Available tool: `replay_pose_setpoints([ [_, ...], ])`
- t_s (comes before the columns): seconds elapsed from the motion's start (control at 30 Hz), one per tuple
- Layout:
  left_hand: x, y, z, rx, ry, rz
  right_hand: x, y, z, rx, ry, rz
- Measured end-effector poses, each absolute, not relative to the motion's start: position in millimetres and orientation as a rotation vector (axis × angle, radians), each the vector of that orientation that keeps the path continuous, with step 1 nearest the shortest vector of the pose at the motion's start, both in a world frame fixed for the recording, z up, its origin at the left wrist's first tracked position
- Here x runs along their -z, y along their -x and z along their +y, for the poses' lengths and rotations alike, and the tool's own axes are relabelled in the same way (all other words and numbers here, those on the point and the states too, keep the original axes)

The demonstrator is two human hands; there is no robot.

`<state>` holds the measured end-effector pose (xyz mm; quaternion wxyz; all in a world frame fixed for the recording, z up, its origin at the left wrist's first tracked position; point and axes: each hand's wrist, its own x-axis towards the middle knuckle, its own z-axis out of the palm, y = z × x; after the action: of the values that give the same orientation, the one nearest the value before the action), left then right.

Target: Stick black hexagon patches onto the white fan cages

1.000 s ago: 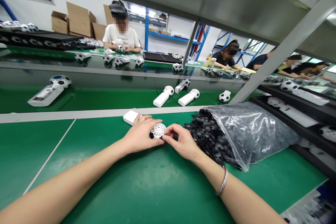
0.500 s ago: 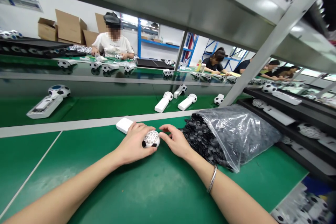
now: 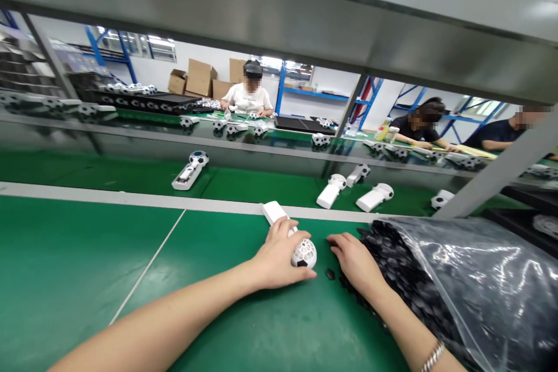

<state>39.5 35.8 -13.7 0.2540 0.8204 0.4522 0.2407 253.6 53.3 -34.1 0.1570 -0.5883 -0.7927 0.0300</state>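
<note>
The right hand had moved from the white device toward the black pieces, its grip unclear; the left hand still clasped the device's round end.

Right hand — farther from ball
</note>
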Motion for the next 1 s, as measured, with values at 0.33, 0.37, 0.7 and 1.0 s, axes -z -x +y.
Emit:
replay_pose_setpoints([
  [0.33, 15, -36, 40, -0.707, -2.198, 0.990, 37, -266, 59, -0.246, 1.683, -2.184],
  [0.37, 15, -36, 40, -0.709, -2.205, 0.991, 35, -265, 58, -0.229, 1.702, -2.173],
  [0.7, 10, -31, 44, -0.554, -2.278, 0.829, 17, -254, 39, -0.378, 1.479, -2.045],
  [1.0, 12, -32, 46, -0.574, -2.331, 0.817, 2, -229, 13, -0.956, 1.213, -1.872],
])
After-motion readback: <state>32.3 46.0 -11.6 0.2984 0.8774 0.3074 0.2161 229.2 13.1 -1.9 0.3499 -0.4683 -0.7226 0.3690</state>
